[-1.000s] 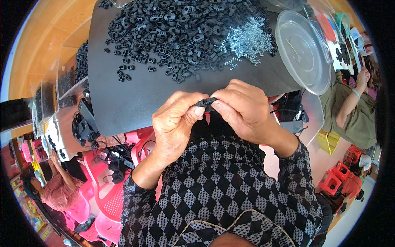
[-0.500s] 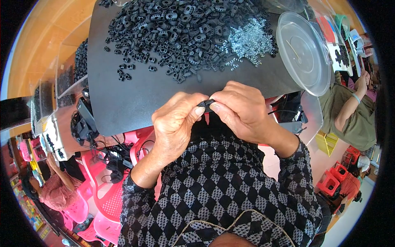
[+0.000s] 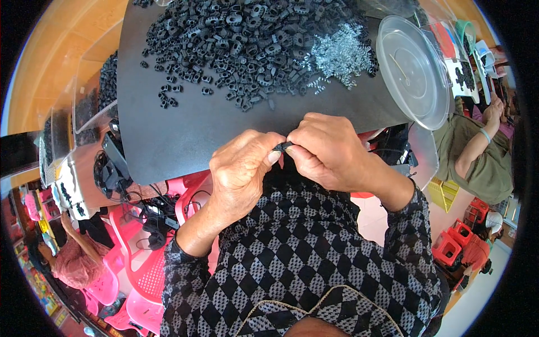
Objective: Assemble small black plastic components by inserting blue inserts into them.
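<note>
Both hands meet just off the near edge of the dark table, closed around a small black plastic cord lock [image 3: 282,146]. My left hand [image 3: 241,165] pinches its left end between thumb and forefinger. At the other end, the thumb and fingertips of my right hand [image 3: 331,149] press on it. The fingers hide most of the piece. Beyond them lies a big heap of black plastic cord lock parts [image 3: 236,48], some with oval holes. Against its right side rests a pile of small silvery springs [image 3: 342,55].
A round clear plastic lid [image 3: 412,73] with a thin stick on it lies at the table's [image 3: 163,135] right edge. Clear bins of black parts [image 3: 106,84] stand to the left. Pink plastic chairs [image 3: 149,269] are below left. Another person's arm [image 3: 477,149] shows at right.
The cord lock has turned slightly between my fingers, and my two hands have drawn a little closer together. The heaps on the table look the same.
</note>
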`<act>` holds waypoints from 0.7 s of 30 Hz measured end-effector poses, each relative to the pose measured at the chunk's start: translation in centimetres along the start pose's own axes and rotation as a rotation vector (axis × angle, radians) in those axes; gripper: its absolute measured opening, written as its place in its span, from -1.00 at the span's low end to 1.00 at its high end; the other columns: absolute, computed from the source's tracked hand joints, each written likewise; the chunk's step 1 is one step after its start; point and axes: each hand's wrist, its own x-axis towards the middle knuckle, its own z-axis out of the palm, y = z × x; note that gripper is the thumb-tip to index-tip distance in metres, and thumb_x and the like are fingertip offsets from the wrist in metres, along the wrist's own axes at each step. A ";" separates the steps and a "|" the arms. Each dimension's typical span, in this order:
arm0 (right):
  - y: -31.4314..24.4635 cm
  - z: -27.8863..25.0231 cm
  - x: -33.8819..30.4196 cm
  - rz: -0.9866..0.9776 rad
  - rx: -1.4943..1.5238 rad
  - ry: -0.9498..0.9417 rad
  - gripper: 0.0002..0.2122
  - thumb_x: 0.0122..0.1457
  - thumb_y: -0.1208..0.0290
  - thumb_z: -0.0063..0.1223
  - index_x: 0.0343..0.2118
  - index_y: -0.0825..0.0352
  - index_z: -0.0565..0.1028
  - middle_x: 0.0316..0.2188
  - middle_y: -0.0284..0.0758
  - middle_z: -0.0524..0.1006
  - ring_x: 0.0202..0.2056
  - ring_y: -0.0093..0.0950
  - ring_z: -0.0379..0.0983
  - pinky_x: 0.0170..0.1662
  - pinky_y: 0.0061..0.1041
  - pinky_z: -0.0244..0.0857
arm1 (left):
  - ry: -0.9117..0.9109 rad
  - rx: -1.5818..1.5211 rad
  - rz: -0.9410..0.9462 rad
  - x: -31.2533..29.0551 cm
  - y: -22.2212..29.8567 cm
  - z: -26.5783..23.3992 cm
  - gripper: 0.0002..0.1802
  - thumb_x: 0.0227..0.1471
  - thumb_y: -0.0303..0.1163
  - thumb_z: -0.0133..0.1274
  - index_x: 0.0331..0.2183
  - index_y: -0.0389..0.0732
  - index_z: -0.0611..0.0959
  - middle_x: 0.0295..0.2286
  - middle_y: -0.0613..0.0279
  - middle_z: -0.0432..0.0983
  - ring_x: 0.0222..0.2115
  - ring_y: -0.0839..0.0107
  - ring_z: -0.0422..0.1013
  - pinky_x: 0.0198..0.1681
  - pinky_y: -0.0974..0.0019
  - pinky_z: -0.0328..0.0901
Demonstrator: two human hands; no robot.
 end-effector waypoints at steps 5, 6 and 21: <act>0.0 0.8 0.0 -0.152 -0.142 0.102 -0.79 -0.22 0.62 0.13 -0.49 0.38 0.33 -0.64 -0.30 0.27 -0.60 -0.32 0.27 -0.57 -0.37 0.18 | 0.040 0.036 0.001 -0.2 -0.2 0.1 -0.84 -0.12 -0.62 0.13 -0.36 -0.33 0.63 -0.57 0.22 0.47 -0.69 0.52 0.34 -0.65 0.46 0.23; 0.0 0.8 0.0 -0.151 -0.143 0.101 -0.79 -0.22 0.62 0.13 -0.49 0.38 0.33 -0.64 -0.30 0.27 -0.60 -0.32 0.27 -0.57 -0.37 0.18 | 0.039 0.033 0.000 -0.2 -0.3 0.2 -0.84 -0.12 -0.62 0.13 -0.36 -0.33 0.63 -0.57 0.22 0.47 -0.69 0.52 0.34 -0.65 0.46 0.23; 0.6 0.3 0.3 -0.202 -0.167 0.068 -0.79 -0.22 0.61 0.13 -0.50 0.37 0.32 -0.59 -0.29 0.26 -0.55 -0.32 0.27 -0.54 -0.37 0.20 | 0.006 -0.077 -0.104 0.3 -0.1 -0.1 -0.81 -0.17 -0.66 0.11 -0.37 -0.32 0.60 -0.64 0.19 0.40 -0.71 0.43 0.33 -0.66 0.38 0.19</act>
